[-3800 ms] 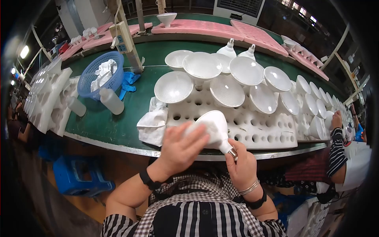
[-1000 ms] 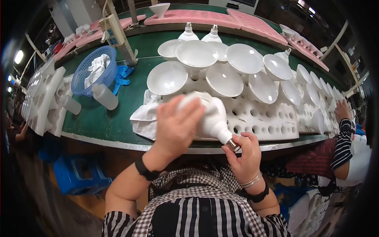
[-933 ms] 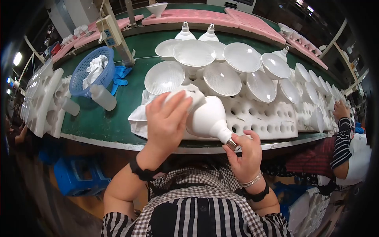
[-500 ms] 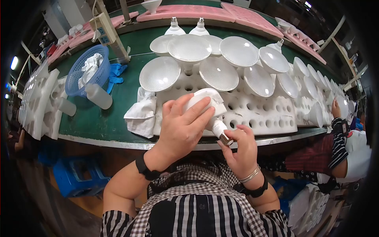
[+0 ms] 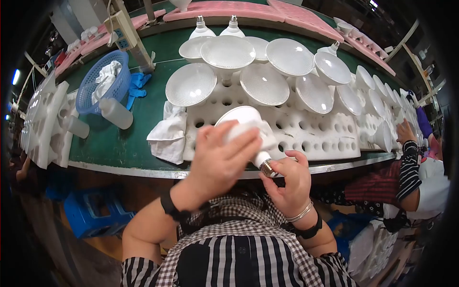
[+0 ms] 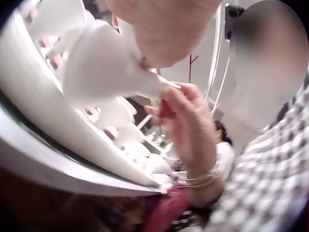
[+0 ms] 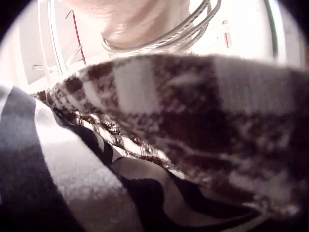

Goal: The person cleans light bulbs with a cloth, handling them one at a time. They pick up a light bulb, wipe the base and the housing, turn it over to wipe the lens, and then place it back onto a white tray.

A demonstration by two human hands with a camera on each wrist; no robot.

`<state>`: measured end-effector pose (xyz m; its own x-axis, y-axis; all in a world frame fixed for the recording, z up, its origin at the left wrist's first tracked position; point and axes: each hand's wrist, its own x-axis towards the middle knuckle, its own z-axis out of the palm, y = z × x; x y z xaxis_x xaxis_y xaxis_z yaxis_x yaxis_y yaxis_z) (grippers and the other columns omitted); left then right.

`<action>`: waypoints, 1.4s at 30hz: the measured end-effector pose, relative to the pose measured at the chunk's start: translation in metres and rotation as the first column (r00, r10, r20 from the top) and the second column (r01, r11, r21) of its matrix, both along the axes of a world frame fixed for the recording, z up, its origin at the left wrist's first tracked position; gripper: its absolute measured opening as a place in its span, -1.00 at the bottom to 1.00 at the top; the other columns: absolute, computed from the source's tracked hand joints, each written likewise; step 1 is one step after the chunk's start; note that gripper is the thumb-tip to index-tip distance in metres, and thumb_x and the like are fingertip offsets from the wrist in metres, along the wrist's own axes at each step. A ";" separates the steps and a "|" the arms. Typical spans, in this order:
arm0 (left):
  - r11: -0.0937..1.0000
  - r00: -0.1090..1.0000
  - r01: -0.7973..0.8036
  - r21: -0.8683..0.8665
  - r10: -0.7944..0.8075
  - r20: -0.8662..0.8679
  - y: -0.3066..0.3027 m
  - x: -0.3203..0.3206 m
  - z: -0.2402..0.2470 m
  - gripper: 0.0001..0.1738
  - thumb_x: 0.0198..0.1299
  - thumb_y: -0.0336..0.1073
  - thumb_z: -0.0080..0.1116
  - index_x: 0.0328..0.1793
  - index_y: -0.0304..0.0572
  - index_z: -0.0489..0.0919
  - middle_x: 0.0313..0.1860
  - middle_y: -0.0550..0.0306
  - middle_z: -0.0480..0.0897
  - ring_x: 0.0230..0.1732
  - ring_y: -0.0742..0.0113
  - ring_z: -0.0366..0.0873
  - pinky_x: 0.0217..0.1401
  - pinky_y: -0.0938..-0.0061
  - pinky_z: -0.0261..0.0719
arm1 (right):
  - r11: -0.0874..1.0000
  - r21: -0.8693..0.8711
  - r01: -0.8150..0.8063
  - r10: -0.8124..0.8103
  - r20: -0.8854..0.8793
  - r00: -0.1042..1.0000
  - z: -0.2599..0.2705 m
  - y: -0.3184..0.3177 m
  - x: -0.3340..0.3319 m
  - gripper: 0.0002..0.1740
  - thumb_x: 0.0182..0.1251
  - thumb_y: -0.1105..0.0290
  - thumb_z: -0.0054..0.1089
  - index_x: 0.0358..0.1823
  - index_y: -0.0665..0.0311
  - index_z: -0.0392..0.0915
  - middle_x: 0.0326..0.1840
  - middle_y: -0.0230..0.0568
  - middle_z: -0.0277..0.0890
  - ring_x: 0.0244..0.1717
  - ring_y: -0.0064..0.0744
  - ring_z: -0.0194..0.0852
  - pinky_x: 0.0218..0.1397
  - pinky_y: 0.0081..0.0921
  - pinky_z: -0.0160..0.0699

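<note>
A white reflector lamp (image 5: 241, 114) is held tilted over the front of the foam tray, its metal screw base towards the person. The right hand (image 5: 289, 184) pinches that base between thumb and fingers. Over the lamp's side lies the left hand (image 5: 217, 160), slightly blurred, holding a white cloth (image 5: 268, 137) against it; the palm and part of the cloth are hidden. In the left wrist view, the lamp's white body (image 6: 104, 63) extends from the right hand (image 6: 190, 130), below the left hand (image 6: 169, 29). The right wrist view shows mostly apron and sleeve, with the lamp out of sight.
Behind the held lamp, several reflector lamps (image 5: 228, 51) stand in the holed foam tray (image 5: 330, 136). To the left are a folded white cloth (image 5: 167, 138), two white bottles, a blue basket (image 5: 125, 79) and a blue glove (image 5: 137, 85). Another person works at far right.
The left hand moved off the lamp with the cloth, then returned onto it. The right hand keeps its pinch on the base. The lamp's rim shows more than half a second ago.
</note>
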<state>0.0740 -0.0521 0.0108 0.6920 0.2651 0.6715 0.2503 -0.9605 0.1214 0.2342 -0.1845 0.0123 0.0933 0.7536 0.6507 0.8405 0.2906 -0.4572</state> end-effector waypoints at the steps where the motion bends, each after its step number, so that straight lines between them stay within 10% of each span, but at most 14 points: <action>1: 0.998 0.998 -0.066 0.014 0.066 -0.002 0.005 -0.004 0.003 -0.53 0.01 -0.33 0.23 0.14 -0.03 0.67 0.25 0.25 0.62 0.20 0.04 0.47 0.14 0.12 0.32 | 0.999 -0.034 -0.019 0.020 0.036 0.999 0.002 -0.002 0.001 -0.56 0.05 0.47 0.47 -0.05 0.14 0.46 -0.42 -0.40 0.56 -0.43 -0.32 0.57 0.14 -0.10 0.43; 6: 0.975 0.974 -0.190 -0.116 0.202 0.099 0.026 -0.015 0.006 -0.59 0.10 -0.38 0.29 0.14 -0.06 0.68 0.22 0.20 0.63 0.14 -0.02 0.48 0.17 0.13 0.37 | 0.991 -0.135 -0.019 0.021 0.018 1.000 0.000 -0.009 -0.001 -0.56 0.03 0.41 0.51 -0.10 0.16 0.43 -0.45 -0.40 0.54 -0.46 -0.34 0.52 0.10 -0.15 0.43; 11: 0.987 0.986 -0.135 -0.087 0.142 0.088 0.006 -0.010 0.002 -0.52 0.02 -0.40 0.33 0.16 -0.03 0.68 0.23 0.21 0.63 0.13 -0.02 0.48 0.15 0.16 0.38 | 0.944 -0.308 0.119 -0.127 -0.006 0.992 -0.005 -0.007 -0.014 -0.07 0.28 0.18 0.35 0.52 0.51 0.09 -0.42 -0.11 0.54 -0.49 -0.09 0.42 -0.26 -0.21 0.45; 20: 0.941 0.935 -0.220 -0.257 0.278 0.219 0.022 -0.051 -0.042 -0.60 0.14 -0.42 0.25 0.16 -0.17 0.67 0.20 0.01 0.63 0.15 -0.09 0.48 0.24 0.12 0.37 | 0.901 -0.422 0.101 -0.138 -0.060 0.989 0.004 -0.006 -0.015 -0.23 0.35 0.21 0.25 0.47 0.47 0.20 -0.41 -0.02 0.55 -0.46 0.00 0.48 -0.35 -0.15 0.44; 27: 0.992 0.992 -0.127 0.008 0.127 -0.001 -0.004 0.017 0.020 -0.58 0.04 -0.38 0.31 0.10 -0.02 0.71 0.19 0.20 0.65 0.22 0.01 0.48 0.17 0.16 0.34 | 0.903 -0.415 0.110 -0.131 -0.021 0.991 0.005 -0.003 -0.017 -0.33 0.35 0.25 0.25 0.40 0.46 0.30 -0.40 0.01 0.57 -0.41 0.02 0.55 -0.32 -0.15 0.48; 35: 0.994 0.994 -0.064 0.093 0.055 0.091 -0.004 -0.057 -0.070 -0.60 0.00 -0.37 0.29 0.04 0.00 0.73 0.19 0.27 0.66 0.22 -0.01 0.48 0.15 0.17 0.34 | 0.896 -0.440 0.062 -0.177 -0.225 0.958 0.007 0.001 -0.003 -0.43 0.39 0.26 0.22 0.35 0.40 0.41 -0.31 0.10 0.61 -0.34 0.07 0.60 -0.27 -0.18 0.52; 42: 0.875 0.839 -0.483 0.007 0.461 0.291 0.036 -0.102 -0.033 -0.70 0.19 -0.48 0.25 0.08 -0.25 0.70 0.19 -0.09 0.64 0.25 -0.22 0.47 0.34 0.08 0.38 | 0.909 -0.414 0.038 -0.157 -0.257 0.954 0.002 0.000 0.000 -0.43 0.40 0.28 0.20 0.37 0.40 0.39 -0.30 0.15 0.61 -0.34 0.09 0.62 -0.26 -0.22 0.53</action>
